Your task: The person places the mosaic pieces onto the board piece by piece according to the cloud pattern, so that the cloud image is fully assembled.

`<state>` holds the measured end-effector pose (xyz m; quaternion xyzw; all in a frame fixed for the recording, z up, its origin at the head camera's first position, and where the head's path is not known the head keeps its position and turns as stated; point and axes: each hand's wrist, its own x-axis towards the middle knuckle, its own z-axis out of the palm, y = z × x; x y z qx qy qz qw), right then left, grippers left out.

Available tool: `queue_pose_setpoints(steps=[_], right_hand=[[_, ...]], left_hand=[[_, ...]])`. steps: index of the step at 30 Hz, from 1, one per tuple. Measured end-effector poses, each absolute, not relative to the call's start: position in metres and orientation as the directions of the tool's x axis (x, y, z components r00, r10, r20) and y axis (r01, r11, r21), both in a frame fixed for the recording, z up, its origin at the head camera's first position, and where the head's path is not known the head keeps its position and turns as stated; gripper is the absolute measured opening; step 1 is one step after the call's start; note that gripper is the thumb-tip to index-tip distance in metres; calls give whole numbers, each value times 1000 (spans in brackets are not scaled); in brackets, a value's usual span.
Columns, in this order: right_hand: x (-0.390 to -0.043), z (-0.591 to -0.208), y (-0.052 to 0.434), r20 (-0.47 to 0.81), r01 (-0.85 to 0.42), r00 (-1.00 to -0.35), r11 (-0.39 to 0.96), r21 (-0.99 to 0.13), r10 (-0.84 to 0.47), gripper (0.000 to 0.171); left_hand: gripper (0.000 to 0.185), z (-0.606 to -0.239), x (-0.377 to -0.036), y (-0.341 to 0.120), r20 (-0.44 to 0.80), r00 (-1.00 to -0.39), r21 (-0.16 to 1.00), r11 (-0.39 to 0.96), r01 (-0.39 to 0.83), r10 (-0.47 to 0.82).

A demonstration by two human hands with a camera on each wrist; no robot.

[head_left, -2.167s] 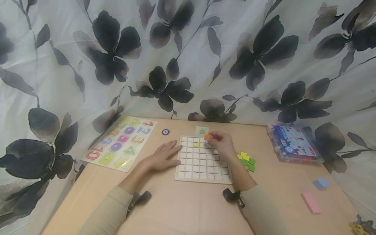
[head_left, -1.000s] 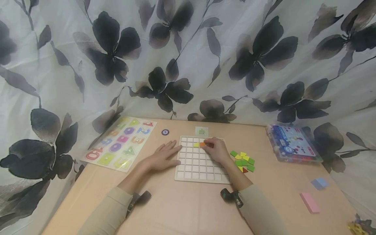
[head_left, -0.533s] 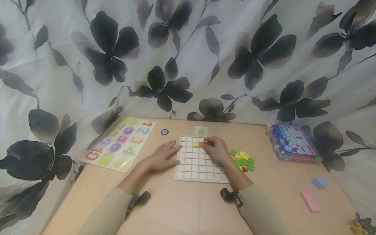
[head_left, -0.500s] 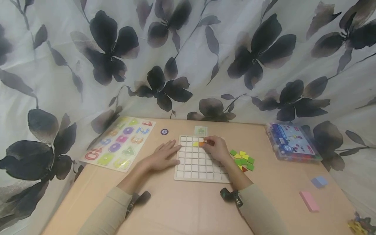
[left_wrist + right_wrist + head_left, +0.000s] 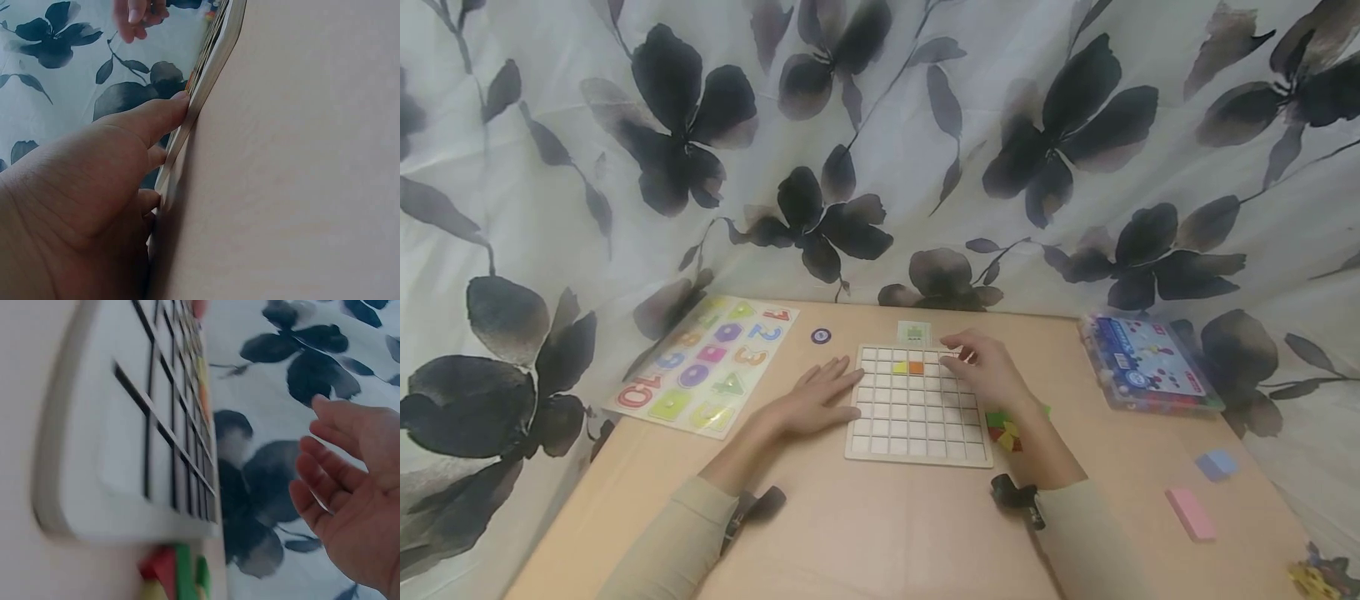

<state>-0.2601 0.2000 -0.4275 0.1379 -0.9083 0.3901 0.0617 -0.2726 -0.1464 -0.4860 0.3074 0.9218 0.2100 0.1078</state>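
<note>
A white gridded board (image 5: pixel 917 422) lies on the table between my hands. In its second row, a yellow tile (image 5: pixel 899 367) and an orange tile (image 5: pixel 916 367) sit side by side in neighbouring squares. My left hand (image 5: pixel 811 402) rests at the board's left edge, fingers spread; the left wrist view has its thumb (image 5: pixel 150 120) against the board's side. Over the upper right corner of the board is my right hand (image 5: pixel 992 375). The right wrist view shows its fingers (image 5: pixel 325 465) loosely bent, apart and holding nothing. A pile of green, yellow and red tiles (image 5: pixel 1004 431) is partly hidden under the right forearm.
A small patterned card (image 5: pixel 914 332) lies behind the board, with a round dark token (image 5: pixel 821 336) to its left. A number-and-shape sheet (image 5: pixel 711 367) is at left. On the right are a clear plastic box (image 5: pixel 1150 362), a blue block (image 5: pixel 1216 465) and a pink block (image 5: pixel 1191 514).
My right hand brought the orange tile down beside the yellow one, let go of it, and has drawn back to the right. The left hand has stayed in place.
</note>
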Motion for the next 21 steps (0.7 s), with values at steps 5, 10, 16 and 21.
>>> queue_pose_setpoints(steps=[5,10,16,21], right_hand=[[-258,-421,218,198,-293,-956,699,-652,-216,36],[-262,-422,240,181,-286,-958,709,-645,-222,38],[-264,-428,269,133,-242,-970,733,-636,-204,41],[-266,-434,290,68,-169,-984,761,-626,-163,44]], left_hand=[[80,-487,-273,-147,-76,-788,451,726,519,611],[79,-488,-273,-147,-70,-789,444,727,524,611],[79,-488,-273,-147,-68,-789,448,725,522,610],[79,-489,-274,-147,-67,-788,445,725,525,612]])
